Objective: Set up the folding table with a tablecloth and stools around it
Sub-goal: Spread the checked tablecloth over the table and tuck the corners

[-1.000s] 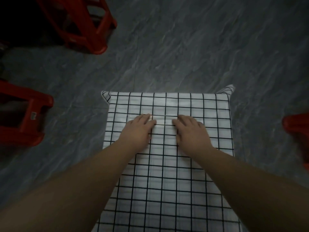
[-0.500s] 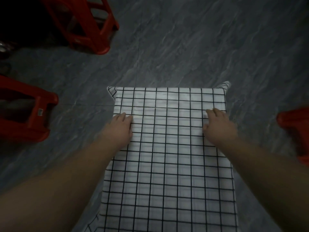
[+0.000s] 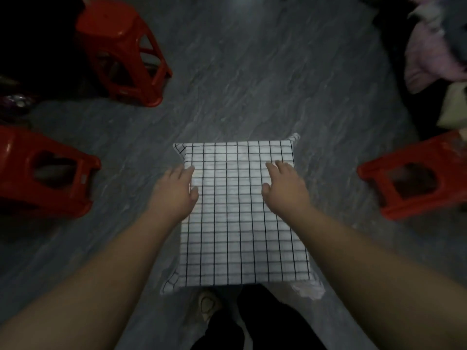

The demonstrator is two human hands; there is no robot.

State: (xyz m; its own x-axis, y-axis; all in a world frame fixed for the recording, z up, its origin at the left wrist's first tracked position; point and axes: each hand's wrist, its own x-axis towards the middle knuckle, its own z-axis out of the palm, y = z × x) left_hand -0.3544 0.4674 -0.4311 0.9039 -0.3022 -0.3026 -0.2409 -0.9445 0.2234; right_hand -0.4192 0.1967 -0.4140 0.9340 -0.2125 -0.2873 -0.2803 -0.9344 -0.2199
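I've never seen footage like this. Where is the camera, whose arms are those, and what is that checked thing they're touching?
There is no machine here. A person wears one wide-angle camera on the head, looking down, so you see their own two arms. The left hand and the right hand rest with open fingers on a black-and-white checked tablecloth, the left at its left edge, the right near its right edge. Neither holds anything. The cloth covers a small table, which is hidden beneath it. On the grey floor are three red stools, all apart from the cloth: the back-left stool, the left stool and the right stool.
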